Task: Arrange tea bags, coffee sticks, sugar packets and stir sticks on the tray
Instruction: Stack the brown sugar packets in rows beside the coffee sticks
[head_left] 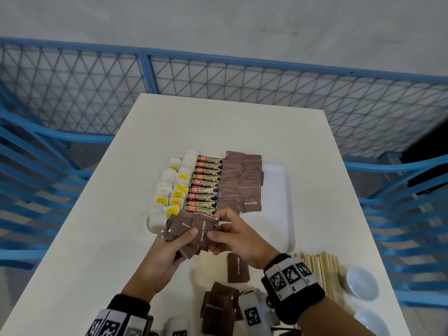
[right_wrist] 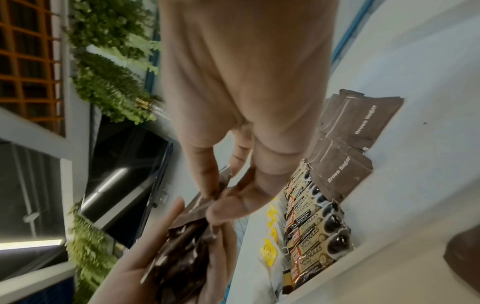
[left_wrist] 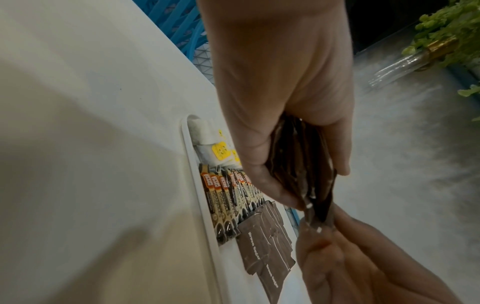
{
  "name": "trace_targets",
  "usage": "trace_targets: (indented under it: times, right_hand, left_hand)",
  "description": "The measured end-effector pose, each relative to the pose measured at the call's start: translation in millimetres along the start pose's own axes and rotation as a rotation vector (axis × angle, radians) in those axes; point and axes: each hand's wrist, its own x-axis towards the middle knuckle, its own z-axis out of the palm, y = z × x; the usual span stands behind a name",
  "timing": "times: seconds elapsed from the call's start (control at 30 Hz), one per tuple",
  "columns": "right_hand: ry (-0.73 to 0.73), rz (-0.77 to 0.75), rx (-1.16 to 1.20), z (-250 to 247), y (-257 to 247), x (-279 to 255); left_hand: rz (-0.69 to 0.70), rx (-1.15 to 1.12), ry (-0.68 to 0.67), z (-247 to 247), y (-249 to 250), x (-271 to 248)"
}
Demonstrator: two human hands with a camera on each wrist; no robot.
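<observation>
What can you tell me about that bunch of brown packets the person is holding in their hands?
The bunch is a fanned, untidy stack of flat brown packets, paper by the look of it, printed "Brown Sugar" in white. The left hand grips it from below, thumb across the front. The right hand pinches the top packet's edge. It is held above the table, at the near edge of the tray, clear of the sugar rows there.

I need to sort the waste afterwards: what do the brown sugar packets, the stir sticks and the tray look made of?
Brown sugar packets: matte paper, it seems; dull and creased, no shine. Stir sticks: likely pale unfinished wood, thin flat strips. Tray: probably white plastic, smooth with a rounded moulded rim.
</observation>
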Motion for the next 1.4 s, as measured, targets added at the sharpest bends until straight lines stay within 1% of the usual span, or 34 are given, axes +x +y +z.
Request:
trace_targets:
  times: [0.1,0.23,0.3,0.4,0.5,0.57,0.63,0.7,0.77,0.87,0.97,1.07,1.2,1.4]
  right_hand:
    - [-0.01,0.03,0.119,-3.1,-1.6,-0.3]
    - [-0.006,0.045,0.12,-7.3,-1.8,-1.6]
    - [0.015,0.032,0.03,-8.4,-0.8,-2.5]
    - [0.021,-0.05,-0.163,-7.8,1.3,-1.8]
    - [0.066,-0.123,-0.331,-10.9,2.1,1.8]
    - [0.082,-0.127,-0.36,-17.8,3.0,3.5]
    - [0.1,-0.098,-0.295,-27.8,3.9,3.0]
    - [0.168,-0.068,-0.228,-42.4,5.9,3.2]
    - [0.297,-0.049,-0.209,-61.2,8.9,6.3]
    - [0.526,-0.02,-0.229,-89.4,15.5,15.8]
    - [0.663,0.01,-0.285,-110.1,23.4,27.6]
    - [0.713,0.027,-0.346,-118.8,29.6,38.9]
    - [0.743,0.039,-0.425,-122.1,35.6,51.4]
    - [0.791,0.032,-0.495,-115.7,36.7,60.1]
  left_hand:
    - [-0.001,-0.01,-0.029,-2.8,0.2,0.9]
    - [-0.001,-0.016,0.015,-2.1,-1.2,2.0]
    - [0.016,0.015,0.058,-2.1,-4.1,2.4]
    - [0.046,0.103,0.105,-1.5,-6.6,2.3]
    - [0.042,0.123,0.112,-3.0,-8.4,3.2]
    - [0.032,0.104,0.104,-4.0,-8.0,3.0]
    - [0.031,0.083,0.124,-5.2,-6.9,2.5]
    - [0.034,0.066,0.16,-8.1,-6.2,2.9]
    - [0.034,0.049,0.181,-11.1,-5.2,2.5]
    - [0.033,0.036,0.203,-15.8,-4.7,1.1]
    - [0.038,0.03,0.212,-17.6,-5.8,0.7]
    - [0.051,0.029,0.21,-16.9,-5.4,1.0]
    - [0.057,0.043,0.196,-17.2,-4.1,1.8]
    - [0.055,0.042,0.178,-15.9,-4.7,2.9]
